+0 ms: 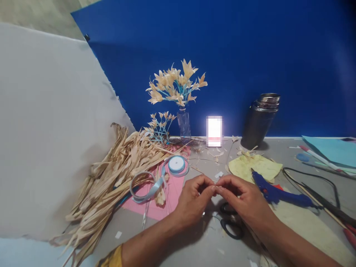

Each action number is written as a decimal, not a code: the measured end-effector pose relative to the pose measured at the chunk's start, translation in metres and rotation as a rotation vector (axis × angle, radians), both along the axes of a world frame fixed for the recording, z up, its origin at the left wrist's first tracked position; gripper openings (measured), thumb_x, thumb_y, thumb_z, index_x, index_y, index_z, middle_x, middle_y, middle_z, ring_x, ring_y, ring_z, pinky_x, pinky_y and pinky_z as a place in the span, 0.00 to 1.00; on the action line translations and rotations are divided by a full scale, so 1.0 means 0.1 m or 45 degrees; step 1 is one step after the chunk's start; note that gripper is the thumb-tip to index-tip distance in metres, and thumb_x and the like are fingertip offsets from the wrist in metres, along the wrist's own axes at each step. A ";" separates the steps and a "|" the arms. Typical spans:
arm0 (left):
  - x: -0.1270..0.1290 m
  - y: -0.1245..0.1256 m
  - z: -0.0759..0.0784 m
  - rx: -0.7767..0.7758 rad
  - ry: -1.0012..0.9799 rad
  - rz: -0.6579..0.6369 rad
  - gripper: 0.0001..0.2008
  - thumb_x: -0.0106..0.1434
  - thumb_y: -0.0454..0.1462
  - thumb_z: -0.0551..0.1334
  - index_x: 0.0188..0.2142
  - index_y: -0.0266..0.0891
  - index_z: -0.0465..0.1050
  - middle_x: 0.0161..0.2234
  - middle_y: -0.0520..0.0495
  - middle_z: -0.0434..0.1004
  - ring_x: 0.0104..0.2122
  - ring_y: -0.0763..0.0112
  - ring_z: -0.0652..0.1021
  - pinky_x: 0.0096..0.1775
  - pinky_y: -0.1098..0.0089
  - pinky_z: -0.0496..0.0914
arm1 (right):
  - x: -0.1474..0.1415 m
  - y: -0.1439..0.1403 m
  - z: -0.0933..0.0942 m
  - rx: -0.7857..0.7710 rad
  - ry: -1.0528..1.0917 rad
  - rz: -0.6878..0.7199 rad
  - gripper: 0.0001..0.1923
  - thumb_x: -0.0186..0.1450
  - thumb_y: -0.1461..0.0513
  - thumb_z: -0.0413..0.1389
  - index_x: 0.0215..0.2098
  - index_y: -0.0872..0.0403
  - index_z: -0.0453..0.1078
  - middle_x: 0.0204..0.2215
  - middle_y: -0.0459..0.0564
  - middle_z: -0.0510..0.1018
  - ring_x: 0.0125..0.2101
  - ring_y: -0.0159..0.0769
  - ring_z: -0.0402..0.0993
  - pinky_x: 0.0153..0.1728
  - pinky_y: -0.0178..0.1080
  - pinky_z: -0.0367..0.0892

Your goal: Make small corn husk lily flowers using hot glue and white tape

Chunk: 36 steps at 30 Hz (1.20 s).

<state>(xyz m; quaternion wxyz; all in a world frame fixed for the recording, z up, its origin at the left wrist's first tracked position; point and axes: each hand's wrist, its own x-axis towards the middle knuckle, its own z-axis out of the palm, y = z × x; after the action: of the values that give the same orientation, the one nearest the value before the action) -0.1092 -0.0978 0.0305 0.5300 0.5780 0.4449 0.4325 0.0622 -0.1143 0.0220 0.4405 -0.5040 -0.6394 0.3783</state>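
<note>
My left hand (194, 198) and my right hand (241, 196) meet fingertip to fingertip above the grey table (205, 244). Together they pinch something very small between thumbs and forefingers; I cannot make out what it is. Black-handled scissors (230, 222) lie flat on the table right under my right hand. A blue glue gun (278, 193) lies just right of that hand, on a yellowish sheet (256, 165). Left of my left hand a pink sheet (167, 200) carries a spool of pale blue ribbon (176, 164) with a loose loop of ribbon (147, 187).
A heap of dried straw-coloured leaf strips (111, 181) covers the left side. At the back stand a small vase of leaf flowers (178, 89), a smaller flower bunch (160, 126), a bright phone screen (214, 131) and a steel flask (260, 120). Cables, sticks and light blue paper (333, 150) lie right.
</note>
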 end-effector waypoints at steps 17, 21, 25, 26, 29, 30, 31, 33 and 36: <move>-0.09 0.08 -0.09 -0.176 -0.090 -0.210 0.06 0.54 0.38 0.73 0.26 0.37 0.82 0.24 0.46 0.77 0.26 0.70 0.73 0.31 0.70 0.66 | 0.04 0.00 0.02 0.118 -0.151 0.084 0.09 0.66 0.58 0.57 0.31 0.52 0.75 0.24 0.45 0.78 0.25 0.35 0.72 0.29 0.36 0.63; -0.12 0.08 -0.04 -0.119 -0.031 -0.214 0.05 0.55 0.38 0.72 0.29 0.38 0.83 0.27 0.45 0.78 0.28 0.69 0.74 0.34 0.70 0.67 | 0.04 0.02 0.00 0.155 -0.142 0.050 0.09 0.67 0.58 0.58 0.30 0.52 0.74 0.25 0.45 0.79 0.27 0.35 0.73 0.30 0.35 0.63; -0.12 0.09 -0.05 -0.077 0.006 -0.214 0.08 0.57 0.41 0.72 0.27 0.38 0.83 0.26 0.45 0.78 0.28 0.68 0.73 0.33 0.70 0.66 | 0.03 0.02 -0.04 0.155 -0.178 0.049 0.08 0.66 0.60 0.58 0.30 0.52 0.74 0.24 0.44 0.79 0.26 0.34 0.73 0.30 0.35 0.63; -0.11 0.09 -0.07 -0.069 0.024 -0.215 0.08 0.57 0.41 0.72 0.27 0.38 0.83 0.26 0.45 0.78 0.29 0.68 0.74 0.33 0.70 0.67 | 0.03 0.02 -0.05 0.148 -0.184 0.054 0.07 0.66 0.60 0.58 0.30 0.52 0.74 0.24 0.44 0.79 0.26 0.33 0.72 0.30 0.35 0.63; -0.11 0.10 -0.08 -0.083 0.033 -0.172 0.09 0.57 0.41 0.72 0.26 0.38 0.81 0.25 0.46 0.77 0.28 0.68 0.73 0.33 0.70 0.67 | 0.04 0.00 -0.03 0.102 -0.102 0.054 0.08 0.66 0.59 0.58 0.29 0.51 0.74 0.23 0.43 0.78 0.25 0.33 0.72 0.29 0.35 0.63; -0.11 0.11 -0.08 -0.091 0.019 -0.134 0.09 0.57 0.41 0.72 0.26 0.38 0.80 0.24 0.47 0.76 0.27 0.69 0.73 0.31 0.71 0.66 | 0.06 0.00 -0.02 0.074 -0.039 0.008 0.10 0.67 0.57 0.58 0.29 0.51 0.73 0.23 0.43 0.78 0.25 0.33 0.72 0.28 0.35 0.63; -0.12 0.12 -0.07 -0.097 0.004 -0.081 0.09 0.57 0.41 0.72 0.26 0.38 0.79 0.23 0.49 0.74 0.26 0.70 0.72 0.30 0.71 0.65 | 0.09 0.00 0.00 0.036 0.020 -0.061 0.11 0.68 0.56 0.57 0.28 0.51 0.73 0.23 0.43 0.77 0.24 0.33 0.71 0.27 0.35 0.63; -0.14 0.15 -0.05 -0.107 -0.010 0.043 0.09 0.58 0.41 0.71 0.27 0.38 0.77 0.21 0.51 0.72 0.24 0.73 0.70 0.29 0.73 0.63 | 0.17 0.05 0.05 -0.017 0.088 -0.263 0.14 0.70 0.54 0.55 0.28 0.50 0.72 0.24 0.44 0.77 0.22 0.32 0.69 0.24 0.35 0.62; -0.16 0.21 -0.04 -0.145 -0.050 0.188 0.10 0.59 0.42 0.69 0.30 0.38 0.76 0.22 0.52 0.72 0.23 0.75 0.69 0.28 0.74 0.63 | 0.30 0.16 0.08 0.003 -0.025 -0.335 0.14 0.69 0.54 0.55 0.28 0.50 0.73 0.25 0.45 0.78 0.22 0.33 0.68 0.24 0.36 0.62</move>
<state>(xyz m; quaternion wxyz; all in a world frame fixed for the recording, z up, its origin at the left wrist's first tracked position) -0.1255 -0.0770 0.0266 0.5374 0.5039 0.4996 0.4557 0.0923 -0.0982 0.0297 0.4805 -0.5869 -0.5724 0.3116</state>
